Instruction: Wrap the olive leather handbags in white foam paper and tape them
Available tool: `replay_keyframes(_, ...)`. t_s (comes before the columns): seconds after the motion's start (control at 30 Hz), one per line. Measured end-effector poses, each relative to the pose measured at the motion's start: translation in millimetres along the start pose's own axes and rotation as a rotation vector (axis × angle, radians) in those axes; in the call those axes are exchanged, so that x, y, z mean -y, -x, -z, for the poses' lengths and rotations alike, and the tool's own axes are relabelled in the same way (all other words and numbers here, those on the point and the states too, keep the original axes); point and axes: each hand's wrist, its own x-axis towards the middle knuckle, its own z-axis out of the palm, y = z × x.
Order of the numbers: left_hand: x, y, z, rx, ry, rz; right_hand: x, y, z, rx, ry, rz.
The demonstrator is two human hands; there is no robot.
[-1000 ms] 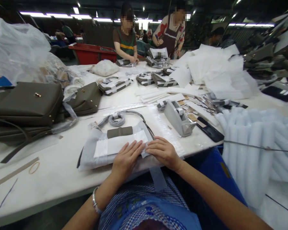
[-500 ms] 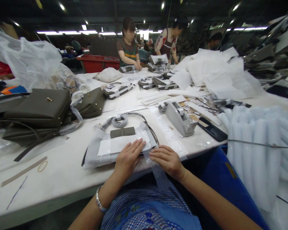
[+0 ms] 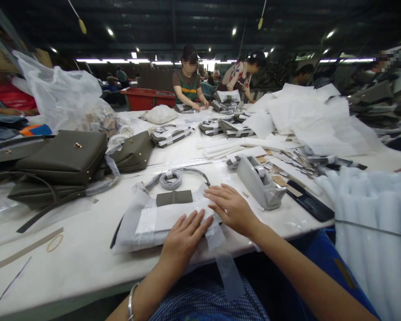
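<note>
In front of me on the table lies a dark olive handbag partly wrapped in white foam sheet. A folded white sheet is taped across it. My left hand lies flat on its front, fingers spread. My right hand is at the bag's right end, its fingers stretched out and touching the wrapping. Below the hands a strip of clear tape hangs from the bag over the table edge. A wrapped coiled strap rests just behind the bag.
A grey tape dispenser and a dark phone stand at right, near bundled white foam tubes. Olive handbags are piled at left. White foam sheets are heaped behind. Two co-workers stand across the table.
My right hand has moved up from the tape strip onto the bag's right end. The left hand stays on the bag's front, now more spread. The view has tilted up slightly.
</note>
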Motion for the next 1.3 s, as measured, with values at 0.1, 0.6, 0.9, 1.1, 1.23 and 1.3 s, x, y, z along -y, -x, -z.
replay_keyframes(0.1, 0.2, 0.3, -1.5, -0.008, -0.009, 0.011, -27.0, -26.5, -21.3, 0.248, 0.074, -0.040)
replay_keyframes(0.6, 3.0, 1.0, -1.9, 0.003, 0.100, 0.010, -8.0, 15.7, -0.8, 0.254, -0.179, -0.005)
replay_keyframes(0.9, -4.2, -6.2, 15.9, 0.056, 0.285, 0.124, -13.3, 49.1, -38.0, 0.143, -0.207, -0.010)
replay_keyframes(1.1, -21.7, -16.7, 4.8, -0.110, 0.217, 0.290, -5.1, 56.8, -46.7, 0.041, -0.164, -0.026)
replay_keyframes(1.23, -24.5, -14.9, -9.1, -0.171, 0.112, 0.222, -2.8, 52.8, -44.7, 0.021, -0.180, -0.035)
replay_keyframes(1.3, -23.5, -13.3, -10.7, -0.190, 0.097, 0.213, -0.3, 54.4, -33.9, 0.036, -0.221, -0.029)
